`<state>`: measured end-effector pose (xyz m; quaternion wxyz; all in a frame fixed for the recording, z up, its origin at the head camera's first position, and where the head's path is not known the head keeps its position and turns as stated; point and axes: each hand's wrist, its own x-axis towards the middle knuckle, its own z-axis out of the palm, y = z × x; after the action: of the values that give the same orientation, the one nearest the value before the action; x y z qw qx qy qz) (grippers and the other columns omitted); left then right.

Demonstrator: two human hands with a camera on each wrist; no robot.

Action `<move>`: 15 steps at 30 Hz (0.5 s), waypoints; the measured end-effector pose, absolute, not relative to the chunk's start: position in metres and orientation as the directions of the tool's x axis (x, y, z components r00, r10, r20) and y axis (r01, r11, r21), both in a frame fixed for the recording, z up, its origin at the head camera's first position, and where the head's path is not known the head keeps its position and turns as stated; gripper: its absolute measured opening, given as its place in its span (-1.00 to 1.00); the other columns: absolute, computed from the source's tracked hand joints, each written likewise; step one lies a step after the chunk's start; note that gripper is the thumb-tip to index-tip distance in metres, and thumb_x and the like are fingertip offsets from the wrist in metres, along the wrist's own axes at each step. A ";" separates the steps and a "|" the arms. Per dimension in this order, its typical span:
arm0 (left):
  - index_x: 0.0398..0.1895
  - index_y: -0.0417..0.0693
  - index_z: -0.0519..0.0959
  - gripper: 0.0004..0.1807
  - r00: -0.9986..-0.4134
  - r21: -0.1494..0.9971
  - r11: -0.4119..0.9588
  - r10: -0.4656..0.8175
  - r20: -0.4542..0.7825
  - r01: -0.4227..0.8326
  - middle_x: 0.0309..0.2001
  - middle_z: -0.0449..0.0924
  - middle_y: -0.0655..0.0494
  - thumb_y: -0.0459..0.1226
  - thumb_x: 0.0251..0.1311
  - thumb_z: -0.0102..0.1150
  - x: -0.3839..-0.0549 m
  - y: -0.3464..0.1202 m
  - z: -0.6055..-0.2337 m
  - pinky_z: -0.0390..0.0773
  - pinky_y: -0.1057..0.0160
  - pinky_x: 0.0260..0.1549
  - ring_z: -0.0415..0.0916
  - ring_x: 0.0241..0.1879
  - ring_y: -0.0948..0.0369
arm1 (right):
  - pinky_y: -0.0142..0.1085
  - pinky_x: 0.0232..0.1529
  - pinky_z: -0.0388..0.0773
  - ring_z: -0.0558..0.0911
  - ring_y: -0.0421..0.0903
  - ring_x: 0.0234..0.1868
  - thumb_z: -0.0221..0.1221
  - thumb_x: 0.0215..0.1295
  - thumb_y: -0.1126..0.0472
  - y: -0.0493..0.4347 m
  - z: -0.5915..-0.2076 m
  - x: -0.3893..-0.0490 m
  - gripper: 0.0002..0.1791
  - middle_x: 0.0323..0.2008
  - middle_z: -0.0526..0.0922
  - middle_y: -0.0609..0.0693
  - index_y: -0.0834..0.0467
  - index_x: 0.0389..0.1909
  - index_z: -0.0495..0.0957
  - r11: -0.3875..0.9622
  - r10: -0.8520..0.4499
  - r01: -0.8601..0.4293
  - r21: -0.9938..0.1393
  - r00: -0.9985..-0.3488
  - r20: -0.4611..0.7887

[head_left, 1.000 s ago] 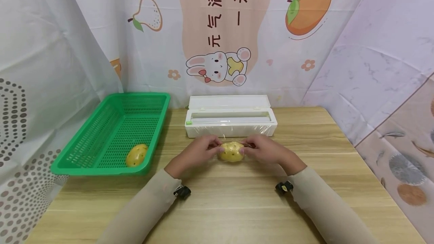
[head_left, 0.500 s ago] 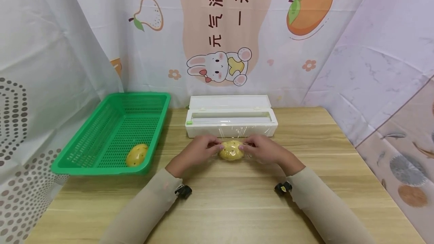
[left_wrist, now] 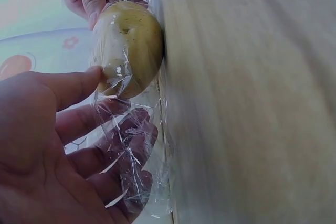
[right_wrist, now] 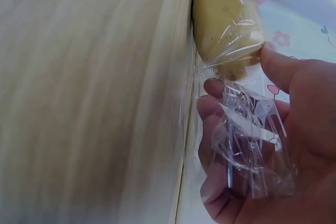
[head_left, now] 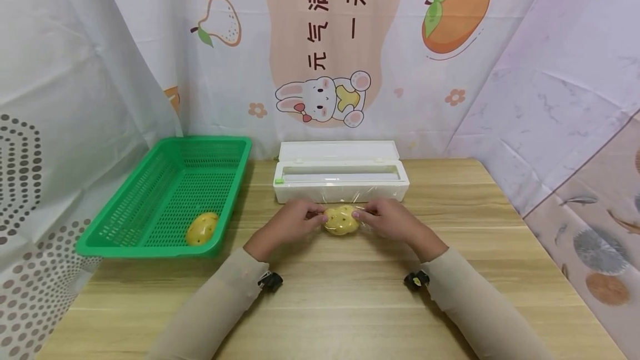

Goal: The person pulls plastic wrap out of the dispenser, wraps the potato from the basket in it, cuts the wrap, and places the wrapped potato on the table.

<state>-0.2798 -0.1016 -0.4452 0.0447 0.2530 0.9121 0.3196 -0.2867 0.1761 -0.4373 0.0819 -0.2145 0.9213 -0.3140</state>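
A yellow potato (head_left: 342, 220) is partly covered in clear cling film just in front of the white cling film box (head_left: 342, 190). My left hand (head_left: 295, 221) holds its left end, thumb on the skin and fingers behind crumpled film (left_wrist: 134, 156). At the other end, my right hand (head_left: 392, 220) holds it the same way, with loose film (right_wrist: 252, 140) across its fingers. The box lid (head_left: 339, 151) is up, and a film roll (head_left: 340, 177) lies inside. Film stretches from the box front toward the potato.
To the left stands a green plastic basket (head_left: 235, 193) with another potato (head_left: 202, 229) in its near right corner. The wooden table (head_left: 345, 310) extends in front of the hands. A printed curtain (head_left: 225, 93) hangs behind the box.
Between both hands, the potato has turned a little and shifted slightly toward the box. The hands have kept nearly the same place. The basket and box have not moved.
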 end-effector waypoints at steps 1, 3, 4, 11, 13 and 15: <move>0.03 0.00 0.77 -0.74 -0.869 0.601 0.674 0.488 0.077 0.431 -0.30 0.68 0.22 -0.10 0.47 0.22 -0.280 -0.102 -0.446 0.53 0.26 -0.27 0.48 -0.31 0.28 | -0.27 -0.48 0.42 0.45 -0.17 -0.51 0.19 0.47 -0.21 0.176 -0.437 -0.286 -0.56 -0.59 0.52 -0.15 0.03 -0.39 0.75 0.714 -0.444 -0.344 -0.610 -0.896 -0.015; 0.04 0.01 0.76 -0.72 -0.873 0.595 0.682 0.483 0.069 0.425 -0.29 0.69 0.25 -0.09 0.48 0.21 -0.281 -0.101 -0.447 0.53 0.27 -0.25 0.49 -0.30 0.29 | -0.26 -0.48 0.42 0.45 -0.17 -0.51 0.18 0.48 -0.21 0.175 -0.437 -0.286 -0.57 -0.59 0.53 -0.16 0.01 -0.37 0.77 0.723 -0.437 -0.338 -0.603 -0.899 -0.019; 0.05 0.02 0.76 -0.72 -0.874 0.595 0.686 0.481 0.062 0.420 -0.29 0.69 0.25 -0.08 0.48 0.20 -0.281 -0.101 -0.448 0.53 0.26 -0.25 0.48 -0.30 0.29 | -0.26 -0.48 0.42 0.45 -0.17 -0.52 0.17 0.48 -0.21 0.175 -0.437 -0.286 -0.57 -0.60 0.52 -0.16 0.01 -0.36 0.78 0.724 -0.432 -0.331 -0.605 -0.901 -0.024; 0.06 0.05 0.77 -0.71 -0.895 0.601 0.707 0.444 0.034 0.373 -0.34 0.70 0.24 -0.06 0.49 0.19 -0.282 -0.099 -0.448 0.52 0.26 -0.30 0.47 -0.36 0.28 | -0.29 -0.53 0.37 0.40 -0.18 -0.56 0.13 0.49 -0.26 0.175 -0.440 -0.289 -0.54 -0.65 0.43 -0.17 -0.03 -0.34 0.80 0.742 -0.405 -0.294 -0.603 -0.913 -0.054; 0.01 0.06 0.78 -0.72 -0.902 0.583 0.723 0.431 0.040 0.371 -0.39 0.66 0.24 -0.05 0.48 0.20 -0.281 -0.097 -0.446 0.49 0.27 -0.34 0.46 -0.39 0.28 | -0.29 -0.51 0.36 0.40 -0.18 -0.55 0.12 0.50 -0.26 0.176 -0.440 -0.290 -0.53 -0.64 0.44 -0.16 -0.03 -0.35 0.80 0.748 -0.399 -0.293 -0.595 -0.915 -0.052; -0.04 0.08 0.79 -0.74 -0.908 0.560 0.740 0.416 0.052 0.372 -0.41 0.63 0.27 -0.05 0.47 0.21 -0.279 -0.095 -0.445 0.47 0.27 -0.36 0.45 -0.40 0.28 | -0.27 -0.50 0.36 0.40 -0.17 -0.55 0.12 0.49 -0.28 0.176 -0.440 -0.290 -0.51 -0.63 0.44 -0.15 -0.01 -0.37 0.78 0.758 -0.388 -0.289 -0.585 -0.920 -0.048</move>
<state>-0.2793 -0.0949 -0.4448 0.0382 0.2114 0.9321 0.2917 -0.2896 0.1758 -0.4400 0.0833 -0.1812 0.9338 -0.2972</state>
